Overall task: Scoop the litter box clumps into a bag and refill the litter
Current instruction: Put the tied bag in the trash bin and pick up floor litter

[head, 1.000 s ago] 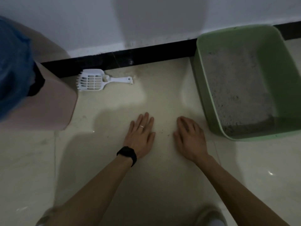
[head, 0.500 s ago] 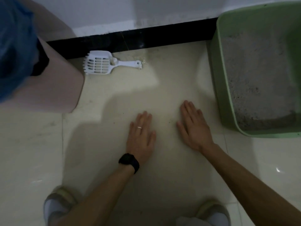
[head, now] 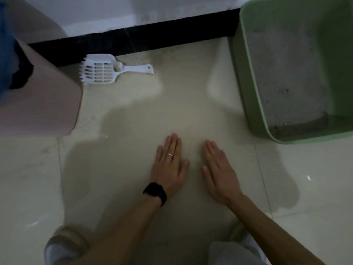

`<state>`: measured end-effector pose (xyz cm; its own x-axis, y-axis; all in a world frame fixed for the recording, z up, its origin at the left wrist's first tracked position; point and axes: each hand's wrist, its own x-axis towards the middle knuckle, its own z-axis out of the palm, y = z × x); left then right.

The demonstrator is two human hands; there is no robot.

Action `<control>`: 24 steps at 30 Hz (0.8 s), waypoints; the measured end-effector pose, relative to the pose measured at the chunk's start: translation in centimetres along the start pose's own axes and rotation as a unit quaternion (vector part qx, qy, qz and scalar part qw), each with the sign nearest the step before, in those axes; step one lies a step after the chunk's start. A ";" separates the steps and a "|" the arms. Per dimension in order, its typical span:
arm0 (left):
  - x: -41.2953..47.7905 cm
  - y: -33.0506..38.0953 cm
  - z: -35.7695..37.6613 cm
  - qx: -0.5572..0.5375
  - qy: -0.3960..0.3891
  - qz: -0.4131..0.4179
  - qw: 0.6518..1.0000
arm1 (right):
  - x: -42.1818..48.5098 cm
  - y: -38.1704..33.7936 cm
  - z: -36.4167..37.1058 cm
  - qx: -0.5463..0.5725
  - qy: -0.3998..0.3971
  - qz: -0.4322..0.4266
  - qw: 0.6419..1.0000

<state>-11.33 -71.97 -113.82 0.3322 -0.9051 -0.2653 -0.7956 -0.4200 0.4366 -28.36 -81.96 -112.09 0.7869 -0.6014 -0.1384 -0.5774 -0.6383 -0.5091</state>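
Note:
A green litter box (head: 246,77) stands at the right, against the wall, with grey litter (head: 286,73) in it. A white slotted scoop (head: 107,70) lies on the floor by the black baseboard, handle pointing right. My left hand (head: 169,165), with a ring and a black wristband, lies flat on the tile with straight fingers. Beside it, my right hand (head: 217,169) also lies flat, fingers straight. Both hands hold nothing and are well short of the scoop and left of the box.
A pink bin (head: 42,104) with a blue bag liner (head: 7,48) stands at the left edge. A black baseboard (head: 152,37) runs along the white wall. My two shoes (head: 63,243) show at the bottom of the glossy tile floor.
The view has drawn closer and shifted right. My right hand has slid back a little, level with the left; both stay flat on the floor.

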 end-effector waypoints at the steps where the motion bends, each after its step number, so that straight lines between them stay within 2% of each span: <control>1: -0.1 1.0 0.4 -0.021 -0.006 0.009 1.000 | -1.0 0.6 -0.4 0.015 0.034 0.052 0.998; 5: 0.1 3.3 1.0 -0.044 -0.028 0.119 0.992 | -5.6 4.3 -2.2 0.025 0.145 0.259 0.955; 9: 1.6 2.9 0.1 -0.035 -0.010 0.093 0.995 | -8.1 7.9 -2.7 -0.002 0.160 0.436 0.885; 11: 2.5 1.8 -0.7 -0.030 -0.002 0.073 0.997 | -7.4 7.8 -2.1 -0.003 0.135 0.479 0.868; 13: 3.2 0.5 -1.7 -0.027 0.012 0.045 0.999 | -5.5 5.5 -0.8 -0.015 0.099 0.419 0.903; 16: 3.6 -1.5 -2.9 -0.008 0.031 0.010 0.999 | -2.0 -0.7 2.4 -0.035 0.023 0.212 0.976; 18: 3.6 -2.6 -3.2 0.012 0.038 -0.005 0.999 | 0.0 -4.1 4.0 -0.034 0.002 0.141 0.989; 21: 3.3 -3.7 -3.1 0.027 0.018 -0.017 0.999 | 1.7 -5.6 3.8 0.002 0.006 0.139 0.990; 24: 2.4 -3.2 -2.0 0.045 0.005 -0.017 0.999 | 0.9 -4.0 1.7 0.017 0.032 0.109 0.993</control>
<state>-6.93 -72.90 -114.12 0.3646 -0.8914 -0.2692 -0.8264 -0.4430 0.3476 -24.96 -79.09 -111.64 0.6280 -0.7535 -0.1945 -0.7237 -0.4736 -0.5019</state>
